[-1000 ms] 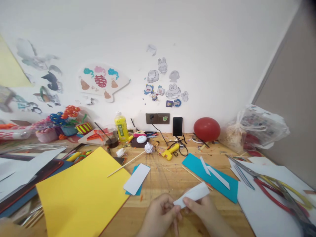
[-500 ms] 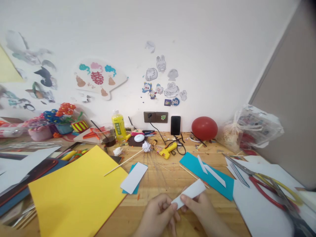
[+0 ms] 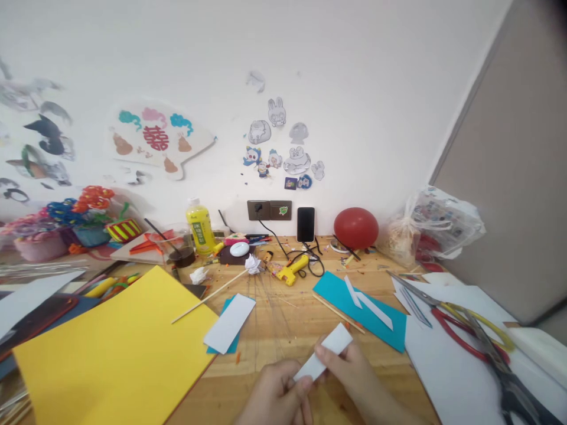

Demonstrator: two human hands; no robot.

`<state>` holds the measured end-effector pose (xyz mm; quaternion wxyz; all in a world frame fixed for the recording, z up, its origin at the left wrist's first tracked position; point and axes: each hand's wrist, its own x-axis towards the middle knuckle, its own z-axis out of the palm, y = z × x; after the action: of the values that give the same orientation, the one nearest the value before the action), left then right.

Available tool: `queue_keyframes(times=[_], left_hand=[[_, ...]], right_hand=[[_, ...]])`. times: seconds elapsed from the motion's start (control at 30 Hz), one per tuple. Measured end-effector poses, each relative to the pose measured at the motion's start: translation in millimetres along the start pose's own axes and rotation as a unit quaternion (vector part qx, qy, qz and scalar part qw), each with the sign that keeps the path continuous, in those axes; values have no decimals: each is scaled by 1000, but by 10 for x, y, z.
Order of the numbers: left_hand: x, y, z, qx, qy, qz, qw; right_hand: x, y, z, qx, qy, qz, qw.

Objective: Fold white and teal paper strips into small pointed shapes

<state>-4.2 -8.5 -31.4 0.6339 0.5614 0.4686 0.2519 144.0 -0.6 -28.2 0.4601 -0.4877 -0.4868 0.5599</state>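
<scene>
Between my hands, low in the middle of the view, is a narrow white paper strip (image 3: 330, 349), tilted up to the right. My left hand (image 3: 281, 392) pinches its lower left end between thumb and fingers. My right hand (image 3: 349, 372) grips it near the middle, thumb on top and fingers behind. Left of the hands, a white paper rectangle (image 3: 230, 323) lies over a smaller blue piece. To the right, two thin white strips (image 3: 374, 310) rest on a blue paper sheet (image 3: 330, 289).
A large yellow sheet (image 3: 119, 348) covers the left. Scissors (image 3: 465, 333) lie on white paper at right. A yellow glue gun (image 3: 295, 270), a stick with a crumpled paper flower (image 3: 253, 264), a yellow bottle (image 3: 201, 227), a phone (image 3: 305, 224) and a red balloon (image 3: 356, 228) are behind.
The view has turned slightly right, so the scene shifts left. Both hands still hold the white strip, which is tilted a little more steeply.
</scene>
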Motion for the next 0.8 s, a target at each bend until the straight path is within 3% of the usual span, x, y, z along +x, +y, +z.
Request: queue_keyframes(times=[0.1, 0.23, 0.6, 0.8], left_hand=[[13, -24, -12, -9, -5, -8, 1000], [18, -9, -5, -9, -9, -15, 1000], [25, -53, 35, -6, -29, -8, 1000], [56, -120, 2, -8, -24, 3, 1000]], right_hand=[[22, -78, -60, -30, 41, -3, 999], [53, -115, -99, -66, 10, -40, 997], [21, 13, -1, -44, -9, -41, 998], [43, -103, -78, -58, -25, -29, 998]])
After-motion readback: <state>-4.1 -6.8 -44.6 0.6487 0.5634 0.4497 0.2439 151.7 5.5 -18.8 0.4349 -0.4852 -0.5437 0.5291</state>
